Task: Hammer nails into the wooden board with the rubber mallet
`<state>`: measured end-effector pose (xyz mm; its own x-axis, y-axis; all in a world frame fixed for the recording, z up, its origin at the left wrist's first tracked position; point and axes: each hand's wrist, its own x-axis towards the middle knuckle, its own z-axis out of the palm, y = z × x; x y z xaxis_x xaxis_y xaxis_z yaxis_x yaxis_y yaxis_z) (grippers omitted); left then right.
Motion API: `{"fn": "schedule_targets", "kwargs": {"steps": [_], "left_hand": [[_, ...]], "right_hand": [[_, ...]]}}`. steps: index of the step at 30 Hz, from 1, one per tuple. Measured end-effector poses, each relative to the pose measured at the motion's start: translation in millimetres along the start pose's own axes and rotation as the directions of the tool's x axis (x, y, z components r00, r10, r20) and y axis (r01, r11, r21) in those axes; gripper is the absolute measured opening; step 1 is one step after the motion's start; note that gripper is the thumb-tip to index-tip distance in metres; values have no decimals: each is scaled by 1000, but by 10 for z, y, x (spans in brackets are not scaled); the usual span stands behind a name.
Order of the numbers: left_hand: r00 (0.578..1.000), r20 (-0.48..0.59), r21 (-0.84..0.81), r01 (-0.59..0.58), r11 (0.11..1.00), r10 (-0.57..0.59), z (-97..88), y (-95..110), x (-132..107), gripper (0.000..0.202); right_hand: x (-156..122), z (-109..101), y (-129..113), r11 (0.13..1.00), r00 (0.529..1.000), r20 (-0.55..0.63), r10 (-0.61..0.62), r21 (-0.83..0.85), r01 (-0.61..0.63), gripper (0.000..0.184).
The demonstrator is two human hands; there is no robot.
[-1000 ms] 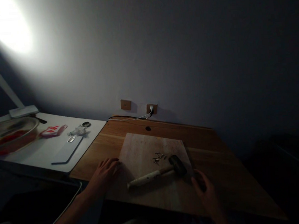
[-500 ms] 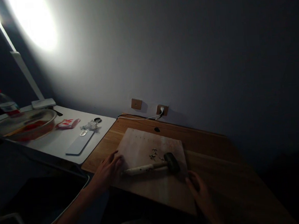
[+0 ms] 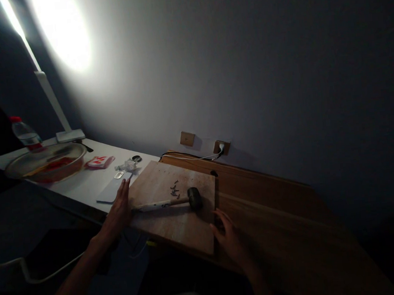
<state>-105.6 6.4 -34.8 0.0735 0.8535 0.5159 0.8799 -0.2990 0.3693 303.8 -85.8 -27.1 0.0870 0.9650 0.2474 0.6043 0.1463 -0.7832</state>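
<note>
A square wooden board point(image 3: 169, 227) lies on the brown desk, its left part reaching over to the white table. On it rest a mallet point(image 3: 194, 198) with a black head and pale handle, and a few small metal screws point(image 3: 175, 192), too small to make out well. My left hand point(image 3: 120, 210) grips the board's left edge, fingers close together and pointing away, near the mallet handle's end. At the opposite edge, my right hand point(image 3: 229, 236) holds the board with curved fingers, the thumb apart from them.
On the white table point(image 3: 67, 187) are a phone point(image 3: 113, 189), a red-and-white packet point(image 3: 100, 162), crumpled plastic point(image 3: 126, 165), a tape roll point(image 3: 136, 158), a large basin point(image 3: 76, 168), a bottle point(image 3: 27, 133) and a lit lamp point(image 3: 55, 102). A plugged socket point(image 3: 222, 147) is on the wall.
The board has slid left across the desk with the mallet and screws on it, both hands moving along at its edges. The camera view has also turned slightly.
</note>
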Motion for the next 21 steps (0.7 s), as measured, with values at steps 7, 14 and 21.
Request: {"fn": "schedule_targets", "kwargs": {"steps": [7, 14, 21], "left_hand": [[996, 60, 143, 61, 988, -70, 3, -150, 19, 50], [972, 176, 302, -202, 932, 154, 3, -163, 12, 42], [942, 262, 263, -280, 923, 210, -45, 306, -46, 39]], "right_hand": [[-50, -65, -75, 985, 994, 15, -112, -134, 113, 35], [-101, 12, -53, 948, 985, 93, -149, -270, 169, 33], [-130, -145, 170, 926, 979, -101, -177, -353, 131, 37]]}}
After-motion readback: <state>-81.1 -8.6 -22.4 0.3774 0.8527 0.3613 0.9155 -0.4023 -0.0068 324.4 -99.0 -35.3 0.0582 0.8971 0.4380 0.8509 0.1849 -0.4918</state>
